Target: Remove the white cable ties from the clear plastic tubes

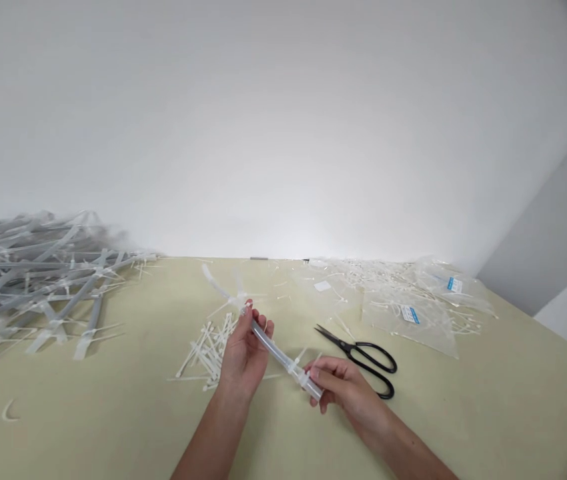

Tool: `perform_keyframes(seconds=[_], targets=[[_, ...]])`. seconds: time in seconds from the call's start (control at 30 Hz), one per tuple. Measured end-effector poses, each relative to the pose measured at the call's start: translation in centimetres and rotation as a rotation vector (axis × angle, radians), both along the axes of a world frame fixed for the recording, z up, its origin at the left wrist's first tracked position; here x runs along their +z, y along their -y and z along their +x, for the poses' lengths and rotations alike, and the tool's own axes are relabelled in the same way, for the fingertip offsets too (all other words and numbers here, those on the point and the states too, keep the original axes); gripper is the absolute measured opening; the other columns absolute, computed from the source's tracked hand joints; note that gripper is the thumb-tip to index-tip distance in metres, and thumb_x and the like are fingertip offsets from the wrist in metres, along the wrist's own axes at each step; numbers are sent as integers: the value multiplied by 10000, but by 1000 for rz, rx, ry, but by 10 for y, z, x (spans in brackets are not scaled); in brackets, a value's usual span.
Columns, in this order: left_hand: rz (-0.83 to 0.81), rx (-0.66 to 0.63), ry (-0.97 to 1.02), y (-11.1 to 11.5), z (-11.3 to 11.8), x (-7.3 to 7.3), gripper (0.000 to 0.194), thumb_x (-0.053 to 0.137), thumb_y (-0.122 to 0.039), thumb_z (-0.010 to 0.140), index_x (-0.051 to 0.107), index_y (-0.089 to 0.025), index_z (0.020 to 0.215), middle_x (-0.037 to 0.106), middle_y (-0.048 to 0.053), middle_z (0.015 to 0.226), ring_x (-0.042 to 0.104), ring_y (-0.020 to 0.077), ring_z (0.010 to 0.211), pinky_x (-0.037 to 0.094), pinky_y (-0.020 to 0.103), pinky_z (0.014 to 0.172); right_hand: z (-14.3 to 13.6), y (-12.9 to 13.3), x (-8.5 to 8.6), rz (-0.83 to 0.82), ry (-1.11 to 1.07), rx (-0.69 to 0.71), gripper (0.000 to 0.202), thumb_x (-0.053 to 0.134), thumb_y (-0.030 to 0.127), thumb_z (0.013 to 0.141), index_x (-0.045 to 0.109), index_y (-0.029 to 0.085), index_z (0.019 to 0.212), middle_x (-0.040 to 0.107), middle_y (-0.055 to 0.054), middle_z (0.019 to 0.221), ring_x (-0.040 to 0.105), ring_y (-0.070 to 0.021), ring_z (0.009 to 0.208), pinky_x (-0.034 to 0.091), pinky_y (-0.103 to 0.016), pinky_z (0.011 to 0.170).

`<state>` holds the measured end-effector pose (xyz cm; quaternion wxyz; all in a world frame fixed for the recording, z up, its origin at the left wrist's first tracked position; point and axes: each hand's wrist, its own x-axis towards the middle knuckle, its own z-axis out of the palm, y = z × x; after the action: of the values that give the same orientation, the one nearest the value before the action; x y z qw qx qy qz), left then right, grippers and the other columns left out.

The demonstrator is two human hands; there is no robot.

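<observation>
A clear plastic tube (274, 349) runs slantwise between my two hands, with white cable ties fastened around it near both ends. My left hand (248, 347) is closed around its upper end, where a thin forked strip and tie tails stick out beyond the fingers. At the lower right end, my right hand (336, 383) pinches the tube beside a cable tie (296, 368). Behind my left hand lies a loose pile of white cable ties (208, 353). Black-handled scissors (358, 353) rest on the table just beyond my right hand, blades pointing up and left.
A big heap of tubes with cable ties (48, 280) covers the table's far left. Plastic bags (408, 317) with blue labels and many scattered ties lie at the back right. A small curved white scrap (8, 411) sits at front left. The wall (283, 133) borders the table's back edge.
</observation>
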<state>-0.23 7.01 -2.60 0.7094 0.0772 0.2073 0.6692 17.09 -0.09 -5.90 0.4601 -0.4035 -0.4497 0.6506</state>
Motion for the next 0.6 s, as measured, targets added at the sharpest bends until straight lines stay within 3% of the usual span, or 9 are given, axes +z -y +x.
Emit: perform_keyframes(seconds=[0.17, 0.3, 0.6], targets=[[93, -156, -370, 14, 17, 2, 410, 665, -208, 774, 550, -235, 1166, 619, 62, 1143, 604, 191, 961, 499, 348, 813, 5, -4, 3, -23, -17, -165, 312, 694, 453, 723, 682, 157, 820, 631, -41, 734, 584, -138, 597, 412, -219, 484], [156, -341, -645, 26, 29, 5, 578, 718, -251, 715, 493, -190, 1244, 614, 136, 1130, 604, 217, 902, 474, 368, 780, 8, -4, 5, 50, 6, -248, 318, 670, 467, 742, 681, 167, 849, 638, -50, 758, 570, -153, 636, 425, -239, 514], [247, -394, -555, 31, 34, 5, 709, 775, -202, 621, 471, -244, 1260, 620, 55, 945, 586, 151, 714, 454, 314, 685, 10, -3, 8, 86, 38, -282, 324, 648, 478, 759, 672, 175, 871, 652, -60, 794, 551, -151, 639, 421, -249, 535]])
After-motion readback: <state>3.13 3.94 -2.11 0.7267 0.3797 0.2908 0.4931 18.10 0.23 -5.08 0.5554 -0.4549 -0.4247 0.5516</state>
